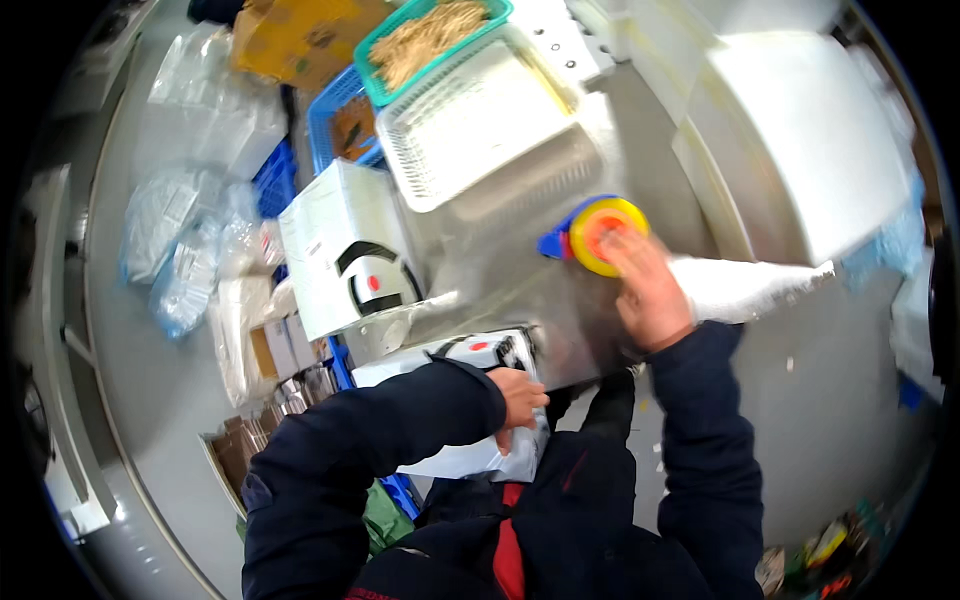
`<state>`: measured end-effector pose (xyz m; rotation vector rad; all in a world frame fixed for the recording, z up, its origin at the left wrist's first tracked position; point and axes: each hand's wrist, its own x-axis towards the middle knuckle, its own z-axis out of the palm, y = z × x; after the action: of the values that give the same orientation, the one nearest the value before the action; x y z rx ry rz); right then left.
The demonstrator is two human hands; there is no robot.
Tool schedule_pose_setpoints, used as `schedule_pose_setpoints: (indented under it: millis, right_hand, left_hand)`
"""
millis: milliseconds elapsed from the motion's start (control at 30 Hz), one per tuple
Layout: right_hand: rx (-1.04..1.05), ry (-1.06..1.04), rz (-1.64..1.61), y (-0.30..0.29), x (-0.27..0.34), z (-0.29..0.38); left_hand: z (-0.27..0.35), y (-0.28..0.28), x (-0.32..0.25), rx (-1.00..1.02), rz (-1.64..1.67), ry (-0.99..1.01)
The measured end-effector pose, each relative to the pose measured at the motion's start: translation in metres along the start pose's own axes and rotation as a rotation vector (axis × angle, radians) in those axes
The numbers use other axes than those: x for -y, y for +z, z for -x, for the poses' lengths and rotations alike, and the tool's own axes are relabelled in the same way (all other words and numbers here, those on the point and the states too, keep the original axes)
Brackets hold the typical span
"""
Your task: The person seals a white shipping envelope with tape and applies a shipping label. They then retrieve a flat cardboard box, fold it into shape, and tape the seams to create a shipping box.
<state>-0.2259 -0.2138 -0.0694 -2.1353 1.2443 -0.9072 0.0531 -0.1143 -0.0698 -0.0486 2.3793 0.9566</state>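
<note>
My left hand (519, 405) rests on a white carton (465, 457) with a black and red print, at the table's near edge against my body. Blurred, my right hand (646, 289) reaches over the metal table with its fingers at a blue tape dispenser (553, 241) that carries a roll of yellow tape (579, 240); whether they grip it cannot be told. A second white carton (315, 270) with similar print stands on the table's left side.
A white plastic basket (420, 191) and a green basket (365, 56) of tan material lie at the table's far side. A blue basket (321, 124) sits beside them. White foam boxes (810, 150) stand right. Bagged goods (169, 225) are left, above a box of wrapped items (247, 442).
</note>
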Motion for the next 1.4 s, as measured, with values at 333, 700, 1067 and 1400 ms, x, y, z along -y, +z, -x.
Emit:
schedule_pose_setpoints:
  millis: [333, 700, 1067, 1400]
  right_hand:
    - [0.740, 0.171, 0.484, 0.062, -0.086, -0.113]
    - [0.924, 0.479, -0.150, 0.009, -0.063, -0.111]
    - [0.709, 1.276, -0.904, 0.045, -0.124, -0.025]
    - [0.459, 1.328, -1.185, 0.050, -0.101, -0.125]
  left_hand:
    - [-0.003, 0.002, -0.006, 0.087, -0.082, -0.092]
    - [-0.001, 0.007, -0.010, -0.011, -0.075, -0.201]
    - [0.001, 0.006, -0.010, -0.038, -0.041, -0.219]
    - [-0.002, 0.016, -0.012, -0.036, -0.104, -0.184]
